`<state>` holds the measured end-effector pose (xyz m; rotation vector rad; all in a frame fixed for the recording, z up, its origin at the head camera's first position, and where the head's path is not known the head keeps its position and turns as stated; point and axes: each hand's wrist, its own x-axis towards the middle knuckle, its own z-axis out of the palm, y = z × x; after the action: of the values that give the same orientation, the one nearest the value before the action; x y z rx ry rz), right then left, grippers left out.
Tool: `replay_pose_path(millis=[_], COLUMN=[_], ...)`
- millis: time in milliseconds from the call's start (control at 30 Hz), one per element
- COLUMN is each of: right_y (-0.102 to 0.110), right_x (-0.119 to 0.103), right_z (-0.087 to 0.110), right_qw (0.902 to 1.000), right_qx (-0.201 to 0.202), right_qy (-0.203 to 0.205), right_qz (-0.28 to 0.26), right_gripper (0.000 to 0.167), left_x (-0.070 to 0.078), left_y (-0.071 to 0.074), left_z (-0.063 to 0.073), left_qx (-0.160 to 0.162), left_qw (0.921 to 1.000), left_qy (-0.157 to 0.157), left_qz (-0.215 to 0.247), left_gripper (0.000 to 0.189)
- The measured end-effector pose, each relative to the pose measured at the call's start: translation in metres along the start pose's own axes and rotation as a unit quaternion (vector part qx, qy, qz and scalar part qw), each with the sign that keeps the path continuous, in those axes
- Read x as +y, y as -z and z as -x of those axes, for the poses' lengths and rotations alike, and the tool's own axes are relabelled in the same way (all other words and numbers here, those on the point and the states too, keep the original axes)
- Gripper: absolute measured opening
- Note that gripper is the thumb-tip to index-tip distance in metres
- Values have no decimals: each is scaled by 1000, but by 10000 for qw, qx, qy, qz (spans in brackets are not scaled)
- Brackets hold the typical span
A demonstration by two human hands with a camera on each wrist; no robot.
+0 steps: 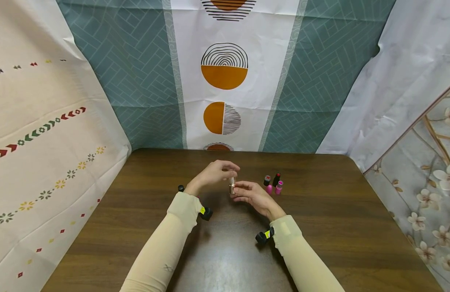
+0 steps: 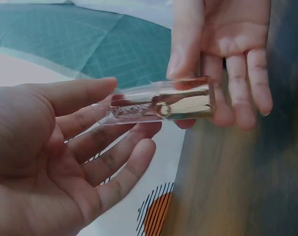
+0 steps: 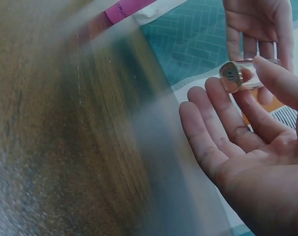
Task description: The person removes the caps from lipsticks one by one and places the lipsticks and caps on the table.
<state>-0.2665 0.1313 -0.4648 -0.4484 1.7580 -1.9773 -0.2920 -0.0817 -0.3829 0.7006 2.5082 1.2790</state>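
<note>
The left hand (image 1: 216,172) and right hand (image 1: 255,196) pinch opposite ends of a clear-and-gold, plastic-looking cylindrical tube (image 2: 188,105) above the brown wooden desk (image 1: 319,227), towards its far edge; apparently fitting or parting, next calling for straight alignment.

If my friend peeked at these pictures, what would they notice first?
Probably the shiny gold-and-clear tube, held by the left hand and right hand over the table. Then perhaps the orange patterned circles on the cloth behind, and small pink and black tubes beside the right hand.
</note>
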Motion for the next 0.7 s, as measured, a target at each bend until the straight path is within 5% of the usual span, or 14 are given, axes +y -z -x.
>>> replay_pose_path(millis=[233,467,700], right_y=[-2,-3,-4], right_x=[-2,-5,-7], right_z=[-1,-3,-4], right_qw=[9991,9971,9966], right_qx=[202,230,386], right_qy=[177,379,376], right_qz=[-333,-623,-625], right_gripper=[24,20,34], left_x=[-3,-6,-6], left_y=[-9,-13,-13], left_z=[-6,-7,-8], left_qx=[204,204,230], left_qw=[9964,9754,9690], left_qy=[-9,115,173], left_qz=[828,2190,2452], left_gripper=[28,32,37])
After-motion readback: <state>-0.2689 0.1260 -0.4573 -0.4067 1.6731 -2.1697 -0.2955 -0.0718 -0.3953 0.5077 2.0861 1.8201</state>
